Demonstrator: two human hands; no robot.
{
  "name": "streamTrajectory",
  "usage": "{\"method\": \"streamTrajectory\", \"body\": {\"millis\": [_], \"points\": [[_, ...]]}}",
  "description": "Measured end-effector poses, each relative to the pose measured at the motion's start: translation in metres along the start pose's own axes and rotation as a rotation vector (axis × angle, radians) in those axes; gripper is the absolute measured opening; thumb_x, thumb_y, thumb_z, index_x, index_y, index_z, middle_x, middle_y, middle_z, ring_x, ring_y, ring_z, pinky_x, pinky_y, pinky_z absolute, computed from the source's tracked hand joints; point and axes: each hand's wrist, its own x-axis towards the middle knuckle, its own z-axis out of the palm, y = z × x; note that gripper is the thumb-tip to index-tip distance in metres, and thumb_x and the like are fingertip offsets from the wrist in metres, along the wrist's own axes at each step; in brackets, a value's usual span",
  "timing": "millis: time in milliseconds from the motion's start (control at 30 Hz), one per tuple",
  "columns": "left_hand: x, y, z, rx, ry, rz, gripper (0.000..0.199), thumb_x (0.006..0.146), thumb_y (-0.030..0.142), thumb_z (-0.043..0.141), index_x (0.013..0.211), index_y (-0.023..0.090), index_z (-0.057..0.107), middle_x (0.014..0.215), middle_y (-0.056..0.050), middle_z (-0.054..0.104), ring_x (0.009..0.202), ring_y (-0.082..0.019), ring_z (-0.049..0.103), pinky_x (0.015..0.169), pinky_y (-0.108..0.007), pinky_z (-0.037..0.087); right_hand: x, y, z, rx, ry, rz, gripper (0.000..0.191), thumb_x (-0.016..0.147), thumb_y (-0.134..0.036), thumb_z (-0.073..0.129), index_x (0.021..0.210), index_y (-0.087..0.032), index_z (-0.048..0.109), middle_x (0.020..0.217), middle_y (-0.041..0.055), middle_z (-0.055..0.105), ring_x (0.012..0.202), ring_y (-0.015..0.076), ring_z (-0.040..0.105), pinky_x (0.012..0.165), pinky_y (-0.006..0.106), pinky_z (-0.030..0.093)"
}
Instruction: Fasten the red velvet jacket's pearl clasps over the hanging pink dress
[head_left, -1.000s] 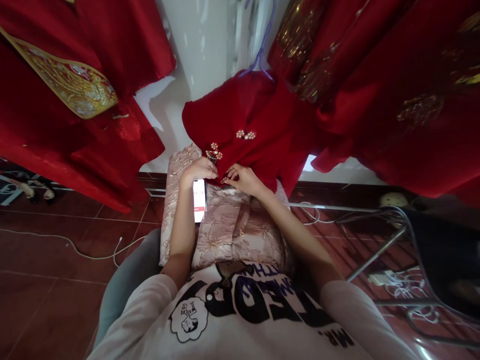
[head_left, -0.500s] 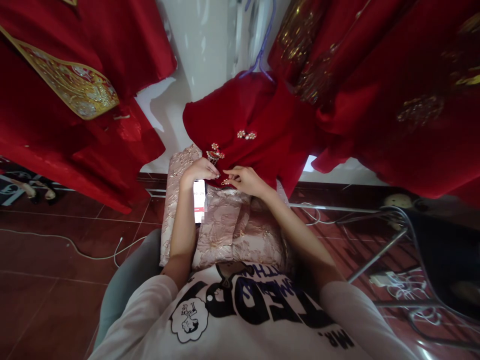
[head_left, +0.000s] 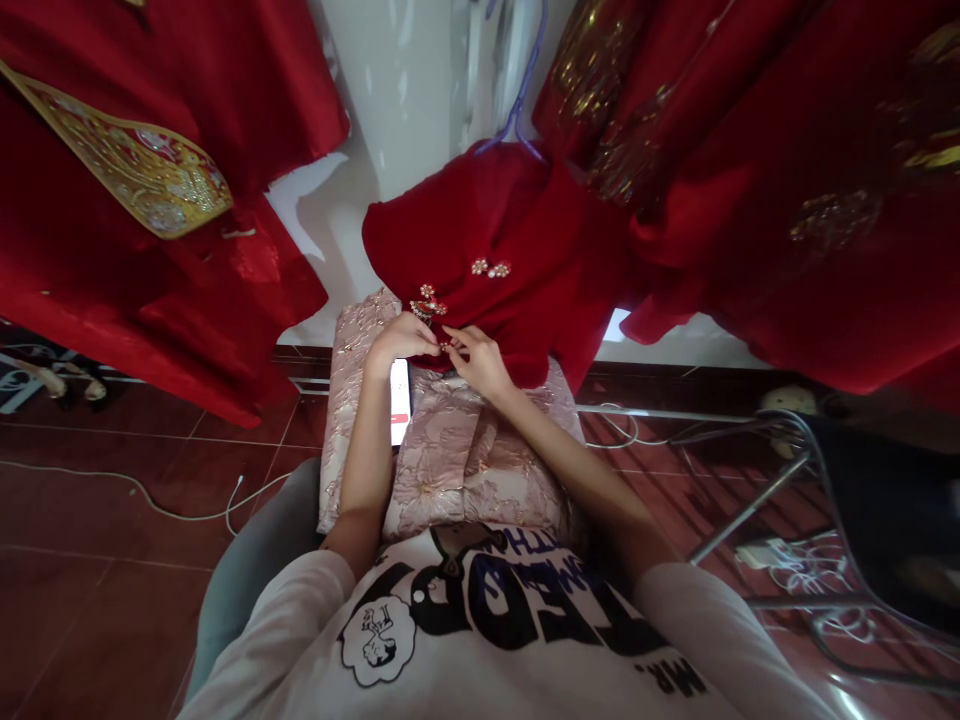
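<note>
A red velvet jacket [head_left: 480, 230] hangs from a blue wire hanger [head_left: 521, 90] between two gold-embroidered red robes [head_left: 150, 250] [head_left: 787, 200]. Its lower edge lies over a pink brocade garment [head_left: 465, 470] across the person's lap. A phone [head_left: 400, 400] lies on the brocade, just beside the left forearm. Both forearms angle inward from a white T-shirt [head_left: 487, 620]. Left hand [head_left: 401, 338]: fingers curled, tips against the jacket's front edge, below a gilt floral clasp [head_left: 427, 305]. Right hand [head_left: 476, 358]: mostly closed, thumb and forefinger pinching a small gilt fastening [head_left: 448, 346] on that edge; the fastening is too small to identify further. A pearl flower clasp [head_left: 489, 268] sits higher on the jacket.
</note>
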Motion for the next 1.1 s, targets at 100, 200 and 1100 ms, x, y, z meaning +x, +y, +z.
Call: {"method": "streamTrajectory", "body": {"millis": [100, 200, 1100], "points": [[0.0, 0.001, 0.003, 0.003, 0.055, 0.006, 0.014, 0.061, 0.006, 0.072, 0.067, 0.014, 0.082, 0.055, 0.002, 0.067, 0.051, -0.009, 0.054, 0.052, -0.019, 0.04, -0.002, 0.001, 0.003, -0.003, 0.026, 0.003, 0.043, 0.097, -0.014, 0.057, 0.134, -0.021, 0.075, 0.112, 0.0102, 0.069, 0.094, 0.0201, 0.073, 0.098, 0.038, 0.066], [-0.001, 0.001, 0.002, -0.026, 0.032, -0.004, 0.016, 0.063, 0.003, 0.071, 0.069, 0.013, 0.083, 0.055, 0.002, 0.068, 0.05, -0.008, 0.054, 0.052, -0.018, 0.041, -0.003, 0.001, 0.005, -0.011, 0.026, 0.02, 0.041, 0.098, -0.014, 0.056, 0.134, -0.018, 0.074, 0.115, 0.0119, 0.068, 0.096, 0.0206, 0.073, 0.1, 0.038, 0.065], [-0.002, -0.008, -0.008, -0.042, -0.038, -0.065, 0.018, 0.066, 0.003, 0.073, 0.078, 0.015, 0.068, 0.073, 0.0, 0.072, 0.062, -0.012, 0.063, 0.062, -0.021, 0.047, 0.008, -0.049, -0.089, 0.047, 0.015, 0.083, 0.017, 0.094, -0.021, 0.065, 0.104, -0.018, 0.079, 0.089, 0.0048, 0.079, 0.081, 0.0167, 0.076, 0.081, 0.032, 0.062]]}}
